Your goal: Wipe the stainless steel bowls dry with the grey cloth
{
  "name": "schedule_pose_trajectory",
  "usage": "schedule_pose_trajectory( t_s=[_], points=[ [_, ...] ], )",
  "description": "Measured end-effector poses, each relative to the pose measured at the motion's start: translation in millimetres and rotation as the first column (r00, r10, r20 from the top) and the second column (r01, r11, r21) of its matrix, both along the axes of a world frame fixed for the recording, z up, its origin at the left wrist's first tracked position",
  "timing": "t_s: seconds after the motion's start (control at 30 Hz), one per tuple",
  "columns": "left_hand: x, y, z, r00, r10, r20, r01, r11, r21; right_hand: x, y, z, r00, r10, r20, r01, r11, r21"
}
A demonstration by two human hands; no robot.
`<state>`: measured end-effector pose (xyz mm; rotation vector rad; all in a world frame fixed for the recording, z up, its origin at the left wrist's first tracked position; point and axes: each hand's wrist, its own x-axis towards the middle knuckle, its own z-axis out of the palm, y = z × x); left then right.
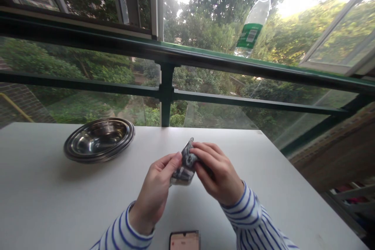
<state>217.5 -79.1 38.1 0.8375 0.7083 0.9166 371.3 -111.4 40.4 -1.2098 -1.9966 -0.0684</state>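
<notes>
Both my hands meet above the middle of the white table point(52, 179). Between them is a small grey-and-black patterned packet point(185, 164), perhaps folded plastic or foil; its exact material is hard to tell. My left hand point(155, 189) pinches its lower left side between thumb and fingers. My right hand point(218, 174) wraps over its upper right side, and its fingers hide part of the packet. Both striped sleeves run back toward me.
A stack of steel bowls point(99, 140) stands at the table's far left. A phone point(184, 240) lies at the near edge below my hands. A green metal railing point(166, 90) with glass panels runs beyond the table, and a plastic bottle point(254, 21) with a green label stands beyond it.
</notes>
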Motion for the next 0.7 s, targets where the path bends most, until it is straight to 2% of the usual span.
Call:
schedule_pose_trajectory(
  t_s=[0.17,0.4,0.5,0.63,0.7],
  points=[
    [-1,1,-0.4,0.996,0.061,0.07,-0.061,0.998,-0.006,-12,-7,1.1,0.986,0.04,0.161,-0.045,0.999,0.028],
    [0,3,1.2,0.99,0.092,0.107,-0.084,0.994,-0.071,-18,-7,-1.9,0.963,0.102,0.249,-0.113,0.993,0.032],
    [0,2,1.6,0.99,0.103,0.097,-0.097,0.993,-0.068,-16,-3,-6.0,0.978,0.059,0.201,-0.071,0.996,0.054],
    [1,0,2.2,0.993,0.112,0.043,-0.109,0.992,-0.063,-12,1,-9.3,0.994,-0.102,0.024,0.1,0.992,0.071],
    [1,0,2.3,0.991,0.123,0.045,-0.12,0.991,-0.063,-13,0,-7.8,0.997,-0.072,0.032,0.07,0.995,0.066]
  ],
)
